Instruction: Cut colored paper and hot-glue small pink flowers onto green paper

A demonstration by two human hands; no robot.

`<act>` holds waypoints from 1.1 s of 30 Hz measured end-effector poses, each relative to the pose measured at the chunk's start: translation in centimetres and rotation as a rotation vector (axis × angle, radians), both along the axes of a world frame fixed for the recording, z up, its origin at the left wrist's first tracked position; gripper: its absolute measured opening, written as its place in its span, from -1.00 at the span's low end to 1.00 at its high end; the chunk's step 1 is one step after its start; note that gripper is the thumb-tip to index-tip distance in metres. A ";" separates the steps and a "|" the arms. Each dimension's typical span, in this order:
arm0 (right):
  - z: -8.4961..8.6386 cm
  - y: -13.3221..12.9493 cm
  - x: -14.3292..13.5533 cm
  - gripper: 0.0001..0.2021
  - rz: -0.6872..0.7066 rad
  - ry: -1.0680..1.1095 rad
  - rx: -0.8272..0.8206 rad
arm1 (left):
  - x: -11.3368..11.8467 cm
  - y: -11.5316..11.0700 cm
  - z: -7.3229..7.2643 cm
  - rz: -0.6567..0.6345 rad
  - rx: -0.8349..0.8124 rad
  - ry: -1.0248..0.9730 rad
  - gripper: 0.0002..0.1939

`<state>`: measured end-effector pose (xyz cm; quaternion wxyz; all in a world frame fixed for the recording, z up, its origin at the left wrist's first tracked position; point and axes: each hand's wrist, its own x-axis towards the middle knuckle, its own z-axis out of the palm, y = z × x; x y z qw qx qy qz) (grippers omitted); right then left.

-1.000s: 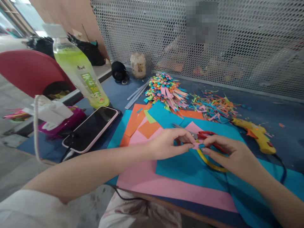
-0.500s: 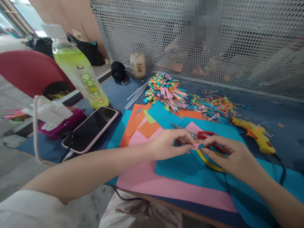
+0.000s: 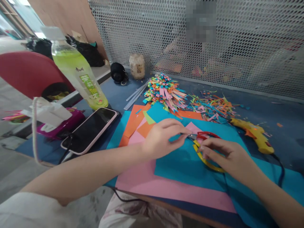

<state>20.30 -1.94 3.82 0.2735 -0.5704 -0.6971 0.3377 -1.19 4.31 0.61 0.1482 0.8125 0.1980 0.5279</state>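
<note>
A pair of scissors with a red handle loop and a yellow one (image 3: 210,164) lies on blue paper (image 3: 182,169). My left hand (image 3: 165,137) is closed, thumb and forefinger together beside the metal blades; whether they touch the blades or hold a scrap is unclear. Over the yellow loop, my right hand (image 3: 222,153) is closed in a pinch. What its fingertips hold, if anything, is too small to make out. Pink paper (image 3: 140,174) and orange paper (image 3: 144,129) lie beneath and beside my left arm. Behind my hands stands a fringed cone of multicoloured paper strips (image 3: 166,90).
Loose paper shreds (image 3: 213,106) lie right of the cone, with a yellow glue gun (image 3: 255,133) nearby. Clear sticks (image 3: 136,95) lie left of it. A phone (image 3: 91,129), a drink bottle (image 3: 77,69) and a purple tissue box (image 3: 61,126) stand left. Perforated metal mesh (image 3: 154,34) closes the back.
My hands have drawn apart. The left one has moved slightly up and left towards the blades. The small pink and blue paper piece between my fingertips is no longer visible.
</note>
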 end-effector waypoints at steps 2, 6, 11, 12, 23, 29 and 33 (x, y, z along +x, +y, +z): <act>0.1 -0.1 -0.2 -0.60 0.004 0.027 -0.052 | -0.4 0.2 0.4 0.020 0.317 0.093 -0.88; 0.3 -0.3 -0.3 -0.62 0.004 0.089 -0.105 | -0.7 0.0 1.1 0.030 0.763 0.195 -0.87; 0.2 -0.3 -0.3 -0.65 0.011 0.147 -0.109 | -0.4 -0.6 1.1 0.017 0.968 0.195 -0.82; 0.2 -0.4 -0.3 -0.66 0.004 0.154 -0.099 | -0.3 -0.7 1.1 0.019 0.982 0.204 -0.81; -0.1 -0.6 -0.2 -0.76 -0.034 -0.026 0.132 | 0.2 -1.3 0.9 -0.034 0.418 0.118 -0.87; 0.0 -0.7 -0.4 -0.83 0.082 -0.142 0.174 | 0.5 -0.9 0.0 -0.189 -0.461 -0.015 -0.77; 0.0 -0.8 -0.3 -0.85 0.122 -0.212 0.212 | 0.7 -1.0 -0.2 -0.274 -0.704 0.044 -0.72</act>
